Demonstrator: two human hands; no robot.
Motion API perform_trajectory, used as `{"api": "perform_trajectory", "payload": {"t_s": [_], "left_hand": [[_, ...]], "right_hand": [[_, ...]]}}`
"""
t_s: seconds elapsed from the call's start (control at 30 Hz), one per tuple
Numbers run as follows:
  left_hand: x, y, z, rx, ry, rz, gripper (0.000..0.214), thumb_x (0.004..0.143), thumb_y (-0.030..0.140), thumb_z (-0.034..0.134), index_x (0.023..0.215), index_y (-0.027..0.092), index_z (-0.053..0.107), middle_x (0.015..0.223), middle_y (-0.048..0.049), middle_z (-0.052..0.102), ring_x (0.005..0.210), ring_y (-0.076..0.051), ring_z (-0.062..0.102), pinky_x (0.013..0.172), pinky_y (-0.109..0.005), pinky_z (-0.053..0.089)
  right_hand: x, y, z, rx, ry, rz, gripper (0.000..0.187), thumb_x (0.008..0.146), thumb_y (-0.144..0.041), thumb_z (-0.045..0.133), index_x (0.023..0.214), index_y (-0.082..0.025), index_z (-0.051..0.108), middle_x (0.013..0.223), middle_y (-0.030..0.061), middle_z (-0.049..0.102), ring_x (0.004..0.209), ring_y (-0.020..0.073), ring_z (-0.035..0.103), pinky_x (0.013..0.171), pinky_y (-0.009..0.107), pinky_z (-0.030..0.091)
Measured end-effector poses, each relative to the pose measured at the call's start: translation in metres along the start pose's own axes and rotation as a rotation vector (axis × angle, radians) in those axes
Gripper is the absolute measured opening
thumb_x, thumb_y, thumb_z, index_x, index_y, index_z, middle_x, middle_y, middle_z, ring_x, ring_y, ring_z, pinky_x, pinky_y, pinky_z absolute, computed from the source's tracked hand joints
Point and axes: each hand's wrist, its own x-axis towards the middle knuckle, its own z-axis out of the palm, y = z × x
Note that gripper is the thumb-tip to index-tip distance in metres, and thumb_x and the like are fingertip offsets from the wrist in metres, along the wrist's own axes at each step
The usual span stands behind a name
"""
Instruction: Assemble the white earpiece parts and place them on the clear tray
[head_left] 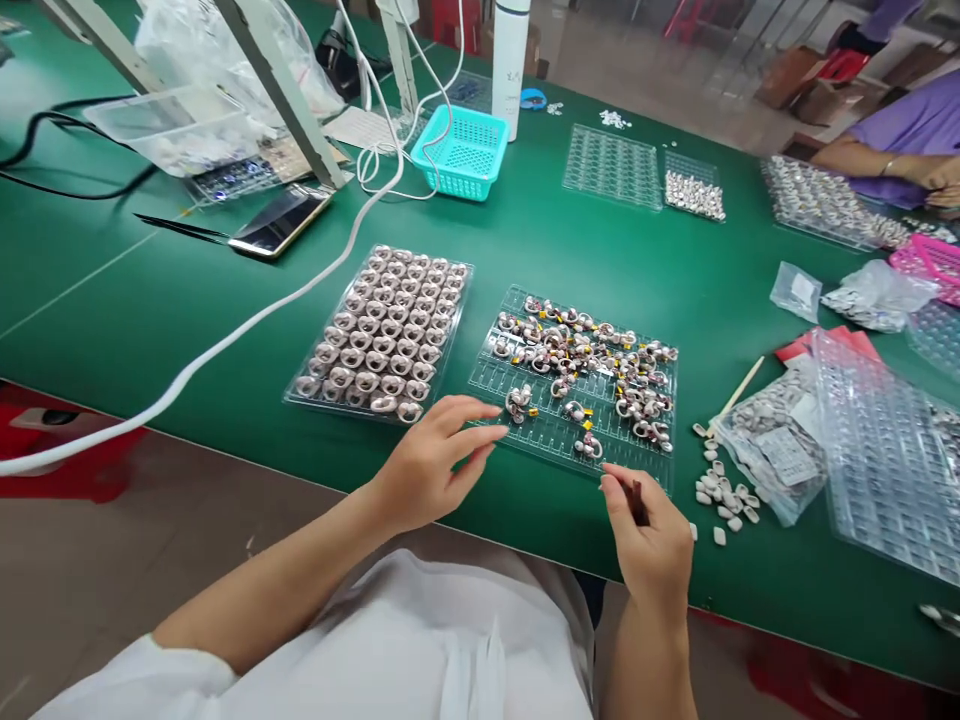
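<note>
My left hand [431, 462] is open, its fingers apart, at the near left edge of a clear tray [491, 372]. Just beyond its fingertips lies a small clump of beige ring-shaped parts [519, 403] with a yellow tab. My right hand [651, 535] is closed at the tray's near right edge, around a slim dark brown tool [639, 502] mostly hidden in the palm. Many similar parts [570, 345] with yellow tabs lie jumbled over the tray's far half. To the left, a second clear tray [298, 392] carries neat rows of beige ring-shaped pieces [390, 328].
Loose beige caps [724, 497] and a bag of parts [780, 440] lie at right beside stacked clear trays [885, 490]. A white cable [247, 345] crosses the left side. Further back stand a turquoise basket [461, 150] and white bottle [510, 70]. A co-worker's arm [885, 165] is far right.
</note>
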Motion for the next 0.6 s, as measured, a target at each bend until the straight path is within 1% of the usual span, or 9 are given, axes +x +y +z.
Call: {"api": "perform_trajectory", "payload": {"t_s": [0.1, 0.2, 0.27, 0.33, 0.47, 0.6], "left_hand": [[0.014, -0.002, 0.023, 0.090, -0.125, -0.088, 0.034, 0.093, 0.011, 0.053, 0.126, 0.017, 0.062, 0.130, -0.0170, 0.064, 0.123, -0.032, 0.058, 0.102, -0.055, 0.053], [0.020, -0.007, 0.035, 0.140, -0.209, -0.136, 0.037, 0.094, 0.015, 0.051, 0.130, 0.014, 0.061, 0.136, -0.0194, 0.061, 0.126, -0.035, 0.057, 0.104, -0.058, 0.052], [0.020, -0.009, 0.039, 0.135, -0.220, -0.131, 0.036, 0.094, 0.015, 0.051, 0.129, 0.013, 0.061, 0.134, -0.0195, 0.062, 0.124, -0.034, 0.059, 0.103, -0.056, 0.053], [0.018, -0.009, 0.039, 0.119, -0.217, -0.121, 0.036, 0.095, 0.014, 0.051, 0.129, 0.012, 0.060, 0.131, -0.0191, 0.064, 0.122, -0.033, 0.060, 0.102, -0.054, 0.054], [0.014, -0.010, 0.038, 0.070, -0.199, -0.117, 0.036, 0.095, 0.014, 0.051, 0.129, 0.013, 0.060, 0.130, -0.0173, 0.066, 0.121, -0.031, 0.061, 0.103, -0.052, 0.054], [0.013, -0.013, 0.040, 0.045, -0.177, -0.100, 0.035, 0.094, 0.014, 0.053, 0.128, 0.012, 0.060, 0.128, -0.0174, 0.067, 0.120, -0.030, 0.062, 0.103, -0.052, 0.055]], "right_hand": [[0.005, 0.003, -0.006, -0.062, 0.016, 0.008, 0.020, 0.094, -0.035, 0.060, 0.094, -0.018, 0.072, 0.073, 0.0026, 0.066, 0.055, 0.0133, 0.052, 0.052, 0.026, 0.044], [0.011, 0.009, -0.006, -0.123, -0.018, -0.025, 0.021, 0.095, -0.035, 0.057, 0.097, -0.018, 0.071, 0.085, 0.0051, 0.068, 0.056, 0.0130, 0.051, 0.053, 0.027, 0.044], [0.016, 0.014, -0.005, -0.156, -0.082, -0.036, 0.022, 0.096, -0.034, 0.055, 0.102, -0.019, 0.070, 0.090, 0.0057, 0.068, 0.059, 0.0133, 0.053, 0.056, 0.027, 0.045], [0.021, 0.017, -0.004, -0.177, -0.136, -0.037, 0.022, 0.096, -0.033, 0.054, 0.104, -0.019, 0.069, 0.092, 0.0061, 0.068, 0.065, 0.0149, 0.058, 0.060, 0.027, 0.047], [0.032, 0.018, -0.003, -0.197, -0.175, -0.042, 0.022, 0.096, -0.032, 0.052, 0.103, -0.020, 0.068, 0.097, 0.0068, 0.069, 0.079, 0.0179, 0.064, 0.068, 0.028, 0.049], [0.049, 0.011, 0.000, -0.255, -0.223, -0.058, 0.022, 0.096, -0.031, 0.050, 0.104, -0.020, 0.067, 0.096, 0.0067, 0.068, 0.082, 0.0195, 0.063, 0.071, 0.030, 0.048]]}}
